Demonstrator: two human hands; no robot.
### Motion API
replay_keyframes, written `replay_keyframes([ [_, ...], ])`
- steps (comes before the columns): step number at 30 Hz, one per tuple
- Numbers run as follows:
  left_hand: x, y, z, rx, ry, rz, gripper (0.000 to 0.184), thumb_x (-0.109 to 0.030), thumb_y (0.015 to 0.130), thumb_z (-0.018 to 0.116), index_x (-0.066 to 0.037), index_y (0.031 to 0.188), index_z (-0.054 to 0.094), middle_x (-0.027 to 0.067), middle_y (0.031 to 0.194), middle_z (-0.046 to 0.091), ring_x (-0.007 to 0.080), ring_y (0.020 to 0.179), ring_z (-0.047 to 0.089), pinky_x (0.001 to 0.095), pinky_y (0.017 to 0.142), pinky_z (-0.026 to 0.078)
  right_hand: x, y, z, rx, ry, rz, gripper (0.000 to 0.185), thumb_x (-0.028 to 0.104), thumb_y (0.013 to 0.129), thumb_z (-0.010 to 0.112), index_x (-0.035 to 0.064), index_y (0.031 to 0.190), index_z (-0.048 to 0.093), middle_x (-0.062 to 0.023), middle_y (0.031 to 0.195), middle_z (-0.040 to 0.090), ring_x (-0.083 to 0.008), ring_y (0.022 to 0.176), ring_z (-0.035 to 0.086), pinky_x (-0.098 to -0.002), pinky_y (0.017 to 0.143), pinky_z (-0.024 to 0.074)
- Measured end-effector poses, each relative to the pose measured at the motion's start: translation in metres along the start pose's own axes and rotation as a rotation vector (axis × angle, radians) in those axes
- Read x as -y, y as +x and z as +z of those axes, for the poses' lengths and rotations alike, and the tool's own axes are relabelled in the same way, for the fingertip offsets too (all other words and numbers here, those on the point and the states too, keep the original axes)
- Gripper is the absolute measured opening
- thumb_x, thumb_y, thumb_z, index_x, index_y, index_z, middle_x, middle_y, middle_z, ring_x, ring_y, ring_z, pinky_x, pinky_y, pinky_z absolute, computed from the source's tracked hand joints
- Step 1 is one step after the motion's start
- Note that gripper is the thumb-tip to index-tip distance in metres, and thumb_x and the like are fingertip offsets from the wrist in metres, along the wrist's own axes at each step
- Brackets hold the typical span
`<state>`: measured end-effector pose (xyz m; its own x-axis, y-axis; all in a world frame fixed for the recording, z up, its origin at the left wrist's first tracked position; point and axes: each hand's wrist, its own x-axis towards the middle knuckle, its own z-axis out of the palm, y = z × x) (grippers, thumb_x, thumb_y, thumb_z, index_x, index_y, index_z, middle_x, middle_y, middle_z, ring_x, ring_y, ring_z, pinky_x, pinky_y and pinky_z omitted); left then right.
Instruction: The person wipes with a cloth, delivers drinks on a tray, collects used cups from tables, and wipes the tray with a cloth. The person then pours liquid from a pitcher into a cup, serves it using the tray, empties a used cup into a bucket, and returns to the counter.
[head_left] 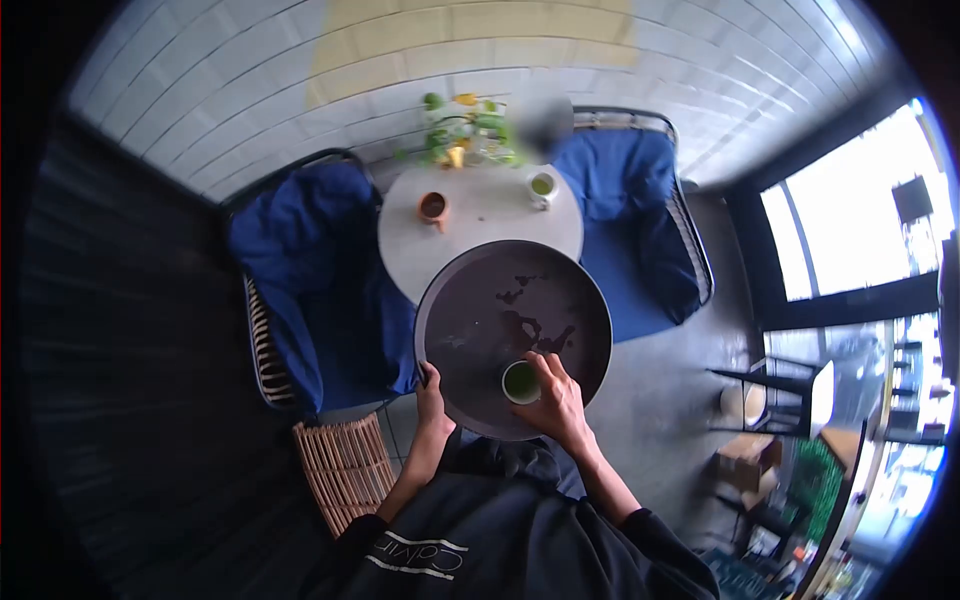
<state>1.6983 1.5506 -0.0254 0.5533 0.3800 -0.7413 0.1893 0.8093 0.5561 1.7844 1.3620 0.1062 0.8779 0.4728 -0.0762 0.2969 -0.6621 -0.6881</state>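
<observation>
A round dark serving tray (470,300) is held level in front of my body, its surface marked with wet spots. My left hand (432,400) grips the tray's rim at the lower left, thumb over the edge. Near the tray's close edge stands a cup (520,382) with green liquid in it. My right hand (555,400) is closed around the right side of this cup. Beyond the tray, a round pale table (400,235) carries a brown mug (433,207) at the left and a white mug (542,188) with green liquid at the right.
Blue-cushioned chairs stand left (320,230) and right (620,180) of the table. A leafy plant (470,135) is at the back by the white brick wall. A slatted wooden piece (345,470) lies lower left. Farther right are a white chair (822,398) and a cardboard box (745,460).
</observation>
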Motion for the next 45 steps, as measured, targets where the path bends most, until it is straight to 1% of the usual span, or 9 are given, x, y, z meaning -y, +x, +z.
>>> replay_keyframes([
  [2, 0.015, -0.003, 0.019, 0.202, -0.004, -0.076, 0.058, -0.047, 0.097, 0.051, -0.001, 0.131, 0.042, 0.0150, 0.126, 0.055, 0.0288, 0.111, 0.060, 0.0439, 0.092, 0.052, -0.012, -0.023, -0.019, -0.048, 0.002, 0.072, 0.067, 0.014, 0.057, 0.081, 0.0090, 0.117, 0.053, -0.0116, 0.103, 0.058, -0.0328, 0.089, 0.063, -0.0414, 0.075, 0.0544],
  [8, 0.099, -0.013, 0.086, 0.394, 0.142, -0.144, 0.054, -0.045, 0.098, 0.049, -0.001, 0.129, 0.044, 0.0167, 0.122, 0.057, 0.0291, 0.108, 0.061, 0.0437, 0.089, 0.054, -0.072, -0.106, -0.068, -0.338, 0.127, 0.308, 0.070, 0.019, 0.061, 0.086, 0.0065, 0.121, 0.051, -0.0133, 0.110, 0.054, -0.0329, 0.099, 0.062, -0.0399, 0.083, 0.0530],
  [15, 0.217, -0.090, 0.183, 0.664, 0.352, -0.274, 0.058, -0.048, 0.096, 0.052, 0.000, 0.130, 0.045, 0.0159, 0.123, 0.055, 0.0274, 0.109, 0.060, 0.0420, 0.091, 0.053, -0.171, -0.225, -0.132, -0.669, 0.280, 0.377, 0.072, 0.022, 0.062, 0.088, 0.0029, 0.122, 0.053, -0.0150, 0.117, 0.058, -0.0316, 0.109, 0.060, -0.0392, 0.094, 0.0482],
  [20, 0.336, -0.106, 0.220, 0.689, 0.512, -0.295, 0.059, -0.048, 0.099, 0.043, -0.001, 0.135, 0.042, 0.0159, 0.131, 0.053, 0.0293, 0.119, 0.055, 0.0446, 0.099, 0.047, -0.243, -0.304, -0.177, -0.838, 0.304, 0.466, 0.067, 0.020, 0.065, 0.085, 0.0036, 0.122, 0.055, -0.0148, 0.117, 0.061, -0.0320, 0.106, 0.063, -0.0395, 0.090, 0.0517],
  [25, 0.396, -0.185, 0.288, 0.783, 0.605, -0.472, 0.059, -0.048, 0.099, 0.045, 0.000, 0.133, 0.043, 0.0159, 0.128, 0.054, 0.0290, 0.114, 0.058, 0.0449, 0.096, 0.050, -0.292, -0.372, -0.213, -0.988, 0.244, 0.509, 0.063, 0.018, 0.063, 0.086, 0.0013, 0.117, 0.058, -0.0147, 0.111, 0.064, -0.0312, 0.101, 0.066, -0.0390, 0.087, 0.0532],
  [29, 0.467, -0.163, 0.312, 0.806, 0.800, -0.334, 0.058, -0.047, 0.098, 0.047, 0.000, 0.131, 0.045, 0.0161, 0.126, 0.056, 0.0301, 0.112, 0.059, 0.0452, 0.094, 0.052, -0.312, -0.409, -0.248, -1.196, 0.249, 0.612, 0.061, 0.020, 0.063, 0.087, 0.0002, 0.114, 0.059, -0.0152, 0.108, 0.065, -0.0303, 0.099, 0.066, -0.0386, 0.085, 0.0540],
  [37, 0.569, -0.212, 0.411, 0.986, 0.817, -0.546, 0.064, -0.051, 0.097, 0.045, 0.001, 0.135, 0.042, 0.0155, 0.126, 0.055, 0.0297, 0.111, 0.060, 0.0447, 0.092, 0.053, -0.383, -0.496, -0.332, -1.506, 0.081, 0.818, 0.055, 0.021, 0.064, 0.089, -0.0013, 0.106, 0.061, -0.0122, 0.097, 0.067, -0.0238, 0.089, 0.067, -0.0351, 0.081, 0.0537],
  [39, 0.603, -0.213, 0.436, 0.901, 0.883, -0.481, 0.064, -0.052, 0.097, 0.045, 0.000, 0.134, 0.043, 0.0153, 0.126, 0.056, 0.0290, 0.110, 0.060, 0.0438, 0.090, 0.054, -0.409, -0.514, -0.354, -1.576, 0.065, 0.873, 0.054, 0.018, 0.064, 0.088, -0.0015, 0.106, 0.061, -0.0111, 0.094, 0.067, -0.0201, 0.087, 0.066, -0.0337, 0.079, 0.0536],
  [45, 0.663, -0.225, 0.530, 0.899, 0.885, -0.511, 0.061, -0.050, 0.096, 0.048, 0.002, 0.129, 0.046, 0.0144, 0.121, 0.059, 0.0270, 0.104, 0.062, 0.0421, 0.087, 0.055, -0.511, -0.558, -0.421, -1.616, 0.016, 1.035, 0.057, 0.017, 0.061, 0.089, -0.0011, 0.107, 0.060, -0.0124, 0.097, 0.066, -0.0237, 0.088, 0.066, -0.0366, 0.079, 0.0526],
])
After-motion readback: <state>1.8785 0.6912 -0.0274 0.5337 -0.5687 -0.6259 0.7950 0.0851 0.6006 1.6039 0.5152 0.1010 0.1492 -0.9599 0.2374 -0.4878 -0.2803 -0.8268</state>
